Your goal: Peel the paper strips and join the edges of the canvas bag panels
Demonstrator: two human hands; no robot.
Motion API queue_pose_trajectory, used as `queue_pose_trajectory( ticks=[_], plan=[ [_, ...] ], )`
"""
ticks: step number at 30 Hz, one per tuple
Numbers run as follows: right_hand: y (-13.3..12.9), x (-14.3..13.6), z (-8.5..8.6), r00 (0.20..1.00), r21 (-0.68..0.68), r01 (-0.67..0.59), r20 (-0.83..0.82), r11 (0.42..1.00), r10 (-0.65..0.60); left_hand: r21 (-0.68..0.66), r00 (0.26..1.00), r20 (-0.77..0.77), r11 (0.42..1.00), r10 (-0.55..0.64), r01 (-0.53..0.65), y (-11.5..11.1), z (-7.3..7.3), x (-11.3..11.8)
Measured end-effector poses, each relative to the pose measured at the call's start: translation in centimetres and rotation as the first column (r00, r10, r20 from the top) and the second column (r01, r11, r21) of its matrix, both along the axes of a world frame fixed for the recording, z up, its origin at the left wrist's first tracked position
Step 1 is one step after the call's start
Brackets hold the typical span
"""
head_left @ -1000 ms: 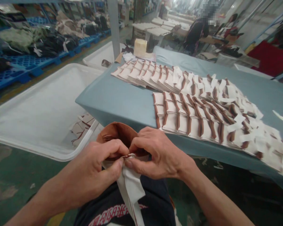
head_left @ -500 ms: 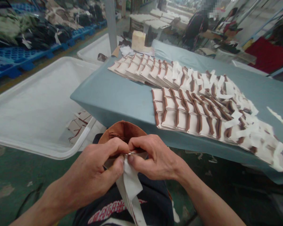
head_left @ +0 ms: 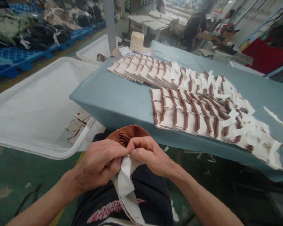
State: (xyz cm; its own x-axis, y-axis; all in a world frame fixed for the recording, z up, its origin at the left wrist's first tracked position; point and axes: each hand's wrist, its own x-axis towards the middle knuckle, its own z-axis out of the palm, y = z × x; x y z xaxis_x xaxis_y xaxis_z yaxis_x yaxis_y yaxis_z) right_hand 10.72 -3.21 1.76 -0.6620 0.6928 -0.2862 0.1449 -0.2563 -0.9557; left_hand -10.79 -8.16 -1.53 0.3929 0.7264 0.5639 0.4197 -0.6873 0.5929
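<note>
Both hands meet over my lap, just in front of the blue-covered table. My left hand (head_left: 101, 161) is closed on the left part of a brown and white fabric piece (head_left: 127, 185). Pinched at its edge, close beside, is my right hand (head_left: 151, 153). White strips hang down from between the fingers onto dark clothing with red lettering. Behind the hands, a curved brown fabric part (head_left: 134, 130) with bunched folds shows. The exact spot where the fingertips grip is too small to make out.
The blue-covered table (head_left: 108, 94) holds rows of cream pieces with brown edging (head_left: 179, 110), some with white strips. A large white bin (head_left: 37, 94) stands at the left. Blue pallets (head_left: 42, 50) carry bundles further back. A person (head_left: 194, 28) is beyond the table.
My left hand has turned, its fingers curling further round the fabric. The white strips have swung slightly left, and the folds in the brown part show more.
</note>
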Motion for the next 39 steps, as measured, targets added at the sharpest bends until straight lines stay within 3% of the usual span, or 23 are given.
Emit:
queue_pose_trajectory(
  ticks=[2, 5, 9, 11, 13, 16, 19, 23, 25, 29, 32, 36, 39],
  plan=[
    [0.0, 0.2, 0.5, 0.999, 0.075, -0.003, 0.041, 0.997, -0.001, -0.063, 0.999, -0.011, 0.997, 0.046, -0.047, -0.1, 0.7, -0.1],
    [-0.2, 0.9, 1.7, 0.991, 0.327, -0.055, 0.136, 0.943, 0.01, -0.27, 1.0, -0.024, 0.963, 0.014, -0.02, -0.1, 2.5, -0.7],
    [-0.4, 2.0, 2.7, 0.983, 0.666, -0.156, 0.178, 0.73, 0.048, -0.456, 0.977, -0.079, 0.879, -0.197, 0.141, 0.6, 4.3, -1.9],
    [-0.3, 2.5, 2.6, 0.979, 0.739, -0.195, 0.181, 0.645, 0.089, -0.389, 0.96, -0.169, 0.91, -0.223, 0.143, 1.0, 4.0, -2.3],
    [-0.1, 2.9, 2.0, 0.976, 0.76, -0.217, 0.182, 0.613, 0.119, -0.193, 0.957, -0.24, 0.974, -0.161, 0.115, 1.2, 3.0, -2.4],
    [0.1, 3.2, 0.9, 0.981, 0.778, -0.193, 0.154, 0.599, 0.116, 0.041, 0.963, -0.258, 0.995, -0.078, 0.092, 1.2, 1.4, -2.6],
    [0.0, 3.1, 0.5, 0.985, 0.798, -0.174, 0.139, 0.577, 0.104, -0.028, 0.965, -0.236, 0.994, -0.113, 0.11, 1.1, 1.1, -3.0],
    [-0.2, 2.8, 1.3, 0.981, 0.856, -0.192, 0.163, 0.48, 0.101, -0.278, 0.952, -0.179, 0.941, -0.249, 0.194, 1.3, 2.9, -2.9],
    [-0.3, 2.8, 1.9, 0.983, 0.881, -0.186, 0.167, 0.435, 0.081, -0.327, 0.945, -0.171, 0.921, -0.278, 0.211, 1.5, 3.9, -2.5],
    [-1.1, 3.3, 3.1, 0.98, 0.889, -0.199, 0.187, 0.412, 0.069, -0.339, 0.934, -0.199, 0.915, -0.296, 0.217, 1.6, 5.5, -1.4],
    [-2.1, 3.9, 4.1, 0.958, 0.864, -0.287, 0.267, 0.414, 0.108, -0.342, 0.896, -0.293, 0.912, -0.333, 0.227, 1.2, 6.5, -0.6],
    [-3.0, 4.7, 4.9, 0.903, 0.802, -0.424, 0.41, 0.42, 0.127, -0.169, 0.844, -0.483, 0.971, -0.233, 0.171, -0.1, 7.1, 1.2],
    [-2.9, 5.1, 4.7, 0.894, 0.79, -0.433, 0.438, 0.434, 0.096, -0.06, 0.884, -0.446, 0.99, -0.138, 0.124, -1.1, 6.6, 2.6]
  ],
)
